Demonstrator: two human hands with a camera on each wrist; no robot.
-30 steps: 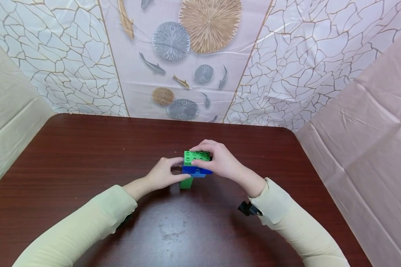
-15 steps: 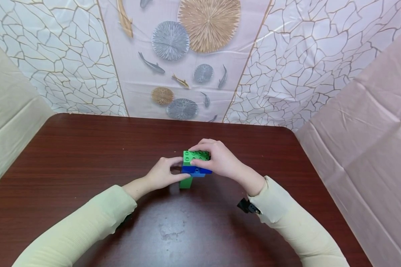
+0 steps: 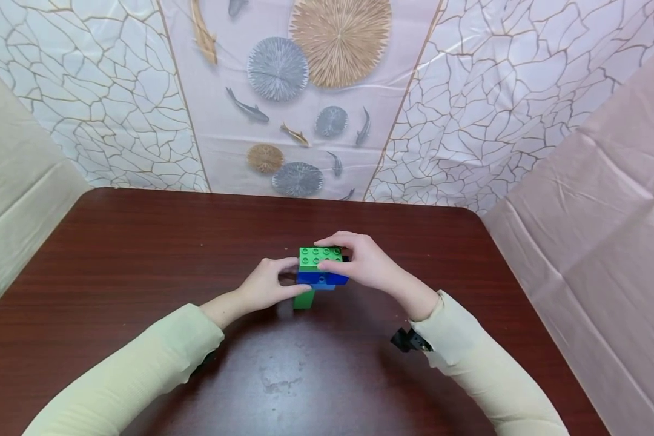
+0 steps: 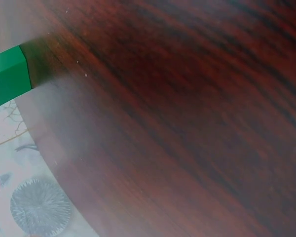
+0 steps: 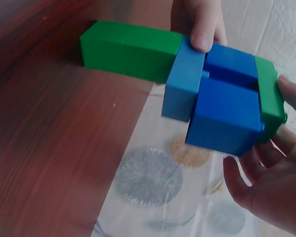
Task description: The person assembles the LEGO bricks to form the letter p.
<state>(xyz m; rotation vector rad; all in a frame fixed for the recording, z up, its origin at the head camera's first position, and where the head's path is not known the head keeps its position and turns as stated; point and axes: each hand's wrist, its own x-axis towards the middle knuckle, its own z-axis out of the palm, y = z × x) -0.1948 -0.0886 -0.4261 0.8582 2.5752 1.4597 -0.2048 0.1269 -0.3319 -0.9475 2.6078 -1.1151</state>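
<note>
A stack of toy building bricks stands on the table near the middle. Two green bricks form its upright base, with a light blue brick across them. Above it, two dark blue bricks sit side by side under a green studded top brick. My left hand pinches the stack from the left, thumb at the light and dark blue bricks. From the right, my right hand holds the top brick between thumb and fingers. The left wrist view catches only part of the green base.
The dark red-brown table reaches back to a patterned cloth wall. Plain fabric panels rise on both sides. A small black device hangs under the right sleeve cuff.
My right hand has shifted slightly to the right along the top brick, showing more of its studs. My left hand and the stack hold nearly still.
</note>
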